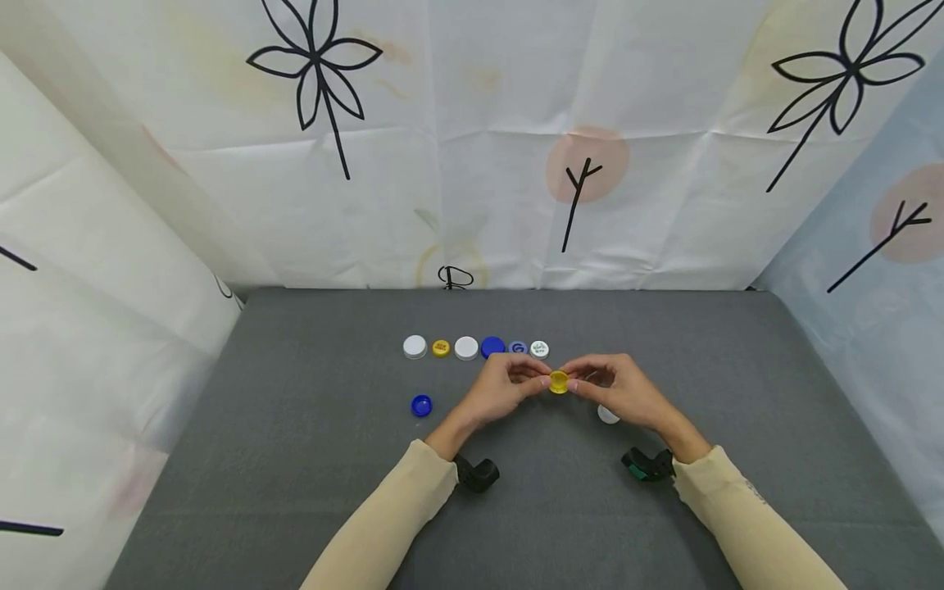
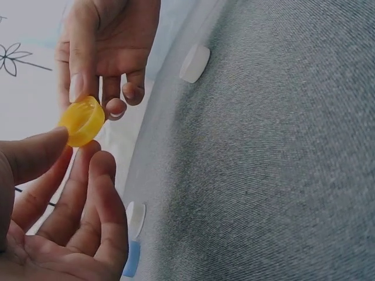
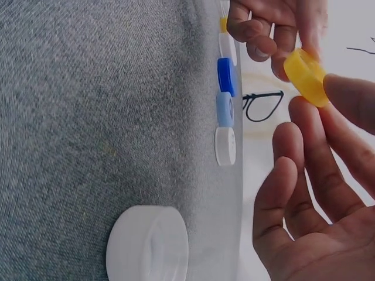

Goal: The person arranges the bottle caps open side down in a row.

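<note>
A yellow bottle cap (image 1: 558, 383) is held up above the grey table between my two hands, its hollow side facing me. My left hand (image 1: 501, 383) pinches one edge of it between thumb and fingers. On the opposite edge my right hand (image 1: 623, 389) pinches it too. Both wrist views show the yellow cap (image 2: 85, 121) (image 3: 306, 77) gripped from two sides, clear of the cloth. Under the right hand lies a white cap (image 1: 608, 415), partly hidden in the head view; the right wrist view shows this white cap (image 3: 146, 246) hollow side visible.
Behind my hands runs a row of caps: white (image 1: 415, 347), yellow (image 1: 441, 348), white (image 1: 466, 348), dark blue (image 1: 492, 347), light blue (image 1: 519, 347) and white (image 1: 540, 350). A blue cap (image 1: 421, 406) lies hollow side up left of my left hand. Patterned cloth (image 1: 501, 205) hangs behind the table.
</note>
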### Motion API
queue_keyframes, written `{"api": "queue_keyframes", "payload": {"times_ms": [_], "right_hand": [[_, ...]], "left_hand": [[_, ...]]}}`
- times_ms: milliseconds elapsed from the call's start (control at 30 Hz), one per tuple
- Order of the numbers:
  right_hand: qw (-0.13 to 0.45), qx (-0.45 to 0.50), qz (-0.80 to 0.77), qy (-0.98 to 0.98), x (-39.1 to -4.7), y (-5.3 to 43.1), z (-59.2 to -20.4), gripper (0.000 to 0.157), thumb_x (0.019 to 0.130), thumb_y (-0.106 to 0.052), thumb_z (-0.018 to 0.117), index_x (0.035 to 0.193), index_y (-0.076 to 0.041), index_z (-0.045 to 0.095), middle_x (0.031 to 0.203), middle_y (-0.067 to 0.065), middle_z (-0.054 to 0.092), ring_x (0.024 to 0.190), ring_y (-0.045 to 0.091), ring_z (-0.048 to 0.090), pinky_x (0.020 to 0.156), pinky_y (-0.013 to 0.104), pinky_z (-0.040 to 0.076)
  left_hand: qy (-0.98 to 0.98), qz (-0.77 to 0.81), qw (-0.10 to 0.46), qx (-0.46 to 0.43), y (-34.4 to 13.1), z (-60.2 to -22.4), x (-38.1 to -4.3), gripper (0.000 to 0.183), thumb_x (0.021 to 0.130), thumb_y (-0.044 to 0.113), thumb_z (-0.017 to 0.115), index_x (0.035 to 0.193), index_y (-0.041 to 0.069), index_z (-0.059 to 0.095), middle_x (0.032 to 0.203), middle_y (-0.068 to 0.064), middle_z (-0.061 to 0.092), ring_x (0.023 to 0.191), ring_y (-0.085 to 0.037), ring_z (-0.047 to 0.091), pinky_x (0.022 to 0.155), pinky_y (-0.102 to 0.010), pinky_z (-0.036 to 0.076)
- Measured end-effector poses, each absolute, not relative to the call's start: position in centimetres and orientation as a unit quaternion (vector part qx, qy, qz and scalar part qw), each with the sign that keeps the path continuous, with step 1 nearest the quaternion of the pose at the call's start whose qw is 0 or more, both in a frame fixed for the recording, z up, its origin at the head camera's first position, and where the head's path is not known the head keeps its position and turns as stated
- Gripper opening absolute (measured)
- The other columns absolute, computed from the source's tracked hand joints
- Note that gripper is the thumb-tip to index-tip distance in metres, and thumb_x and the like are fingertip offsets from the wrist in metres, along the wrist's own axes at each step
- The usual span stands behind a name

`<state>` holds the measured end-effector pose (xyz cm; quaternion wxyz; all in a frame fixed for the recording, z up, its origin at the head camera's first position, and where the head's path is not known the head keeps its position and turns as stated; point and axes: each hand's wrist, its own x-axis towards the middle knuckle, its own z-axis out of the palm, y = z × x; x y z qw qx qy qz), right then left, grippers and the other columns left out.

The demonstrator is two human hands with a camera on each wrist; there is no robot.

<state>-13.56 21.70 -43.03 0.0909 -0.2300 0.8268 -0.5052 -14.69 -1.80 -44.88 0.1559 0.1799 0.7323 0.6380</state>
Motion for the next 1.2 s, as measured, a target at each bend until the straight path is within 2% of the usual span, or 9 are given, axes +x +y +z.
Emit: {"api": "queue_keyframes", "payload": {"times_ms": [133,233,400,467,667,800,967,1200], "right_hand": [[0.058,-0.249,-0.508,0.822,-13.6,21.5,-43.1,0.019,0.097,-0.003,0.067,0.115,-0.003,0.073,0.106,0.008,0.072,0.092,0.018,0.065,0.074,0.033,0.054],[0.037,-0.259,-0.516,0.816,-13.6,21.3,-43.1,0.019,0.096,0.000,0.068,0.114,-0.003,0.074,0.106,0.009,0.072,0.091,0.017,0.065,0.074,0.033,0.054],[0.028,-0.270,-0.531,0.803,-13.7,21.2,-43.2,0.019,0.095,0.004,0.068,0.112,0.000,0.075,0.103,0.013,0.071,0.090,0.021,0.066,0.072,0.032,0.055],[0.037,-0.267,-0.533,0.802,-13.8,21.3,-43.1,0.020,0.094,0.003,0.069,0.113,0.000,0.075,0.103,0.013,0.071,0.090,0.022,0.066,0.073,0.033,0.055],[0.084,-0.243,-0.515,0.818,-14.0,21.5,-43.1,0.026,0.092,-0.005,0.075,0.118,-0.002,0.073,0.107,0.009,0.071,0.091,0.023,0.066,0.076,0.035,0.056],[0.078,-0.242,-0.488,0.835,-14.2,21.5,-43.2,0.027,0.091,-0.006,0.076,0.117,-0.001,0.072,0.107,0.009,0.071,0.090,0.024,0.066,0.076,0.036,0.056],[0.051,-0.236,-0.449,0.860,-15.0,21.7,-43.4,0.027,0.089,-0.003,0.078,0.115,0.001,0.071,0.106,0.011,0.071,0.090,0.025,0.067,0.077,0.037,0.057],[0.037,-0.205,-0.391,0.896,-16.8,21.7,-43.6,0.028,0.088,-0.005,0.080,0.114,0.002,0.072,0.099,0.011,0.072,0.088,0.025,0.067,0.075,0.038,0.057]], "left_hand": [[0.716,0.657,0.187,0.146,-1.7,-44.8,-14.8,0.017,0.099,0.012,0.069,0.107,-0.001,0.075,0.096,-0.018,0.074,0.086,-0.027,0.072,0.078,-0.041,0.059],[0.705,0.667,0.205,0.130,-1.7,-44.7,-14.9,0.019,0.099,0.015,0.069,0.107,-0.002,0.074,0.097,-0.020,0.074,0.084,-0.020,0.072,0.079,-0.041,0.060],[0.700,0.670,0.202,0.142,-1.9,-44.8,-15.0,0.018,0.096,0.012,0.072,0.109,-0.001,0.075,0.099,-0.017,0.075,0.092,-0.031,0.072,0.081,-0.040,0.059],[0.698,0.671,0.195,0.154,-1.9,-44.9,-15.1,0.019,0.094,0.009,0.074,0.110,-0.002,0.074,0.100,-0.014,0.075,0.095,-0.031,0.072,0.082,-0.038,0.059],[0.725,0.637,0.154,0.211,-1.8,-44.9,-15.5,0.023,0.090,0.003,0.077,0.111,-0.002,0.073,0.101,-0.010,0.074,0.091,-0.016,0.071,0.079,-0.028,0.058],[0.778,0.566,0.121,0.244,-1.5,-44.9,-16.0,0.023,0.090,0.010,0.079,0.111,0.004,0.075,0.103,-0.004,0.073,0.096,-0.015,0.069,0.082,-0.025,0.055],[0.849,0.448,0.078,0.270,-0.6,-44.5,-16.9,0.024,0.090,0.019,0.081,0.112,0.009,0.076,0.107,0.000,0.073,0.104,-0.018,0.062,0.091,-0.032,0.049],[0.910,0.319,0.029,0.261,0.8,-44.2,-18.6,0.024,0.090,0.026,0.080,0.112,0.015,0.078,0.112,0.002,0.072,0.113,-0.020,0.054,0.098,-0.039,0.041]]}}
